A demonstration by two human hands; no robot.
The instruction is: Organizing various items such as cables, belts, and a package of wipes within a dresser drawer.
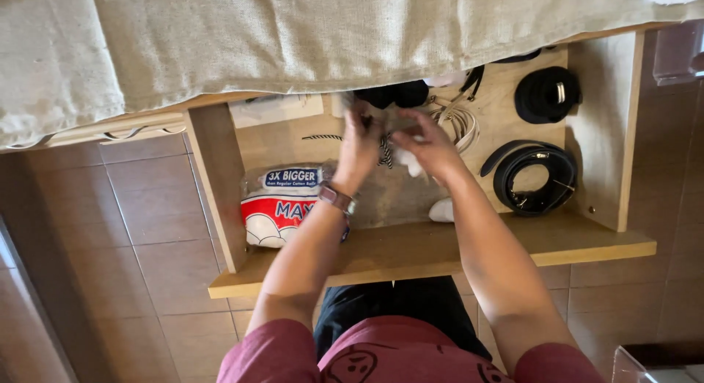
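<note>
Both my hands reach into an open wooden drawer (pixel 411 255) pulled out from under a bed. My left hand (pixel 357 147), with a watch on its wrist, and my right hand (pixel 429 145) are together over the drawer's middle, fingers closed on a small grey-and-white piece of cloth (pixel 408 163) with a striped cord. What exactly the cloth is stays unclear. A white rounded item (pixel 442 210) lies just below my right forearm.
A plastic bag of cotton balls (pixel 282 207) lies at the drawer's left. Two coiled black belts (pixel 534 178) (pixel 546 94) sit at the right, a white cord bundle (pixel 462 123) behind my hands. A beige bedcover (pixel 293 38) overhangs the drawer. Tiled floor surrounds it.
</note>
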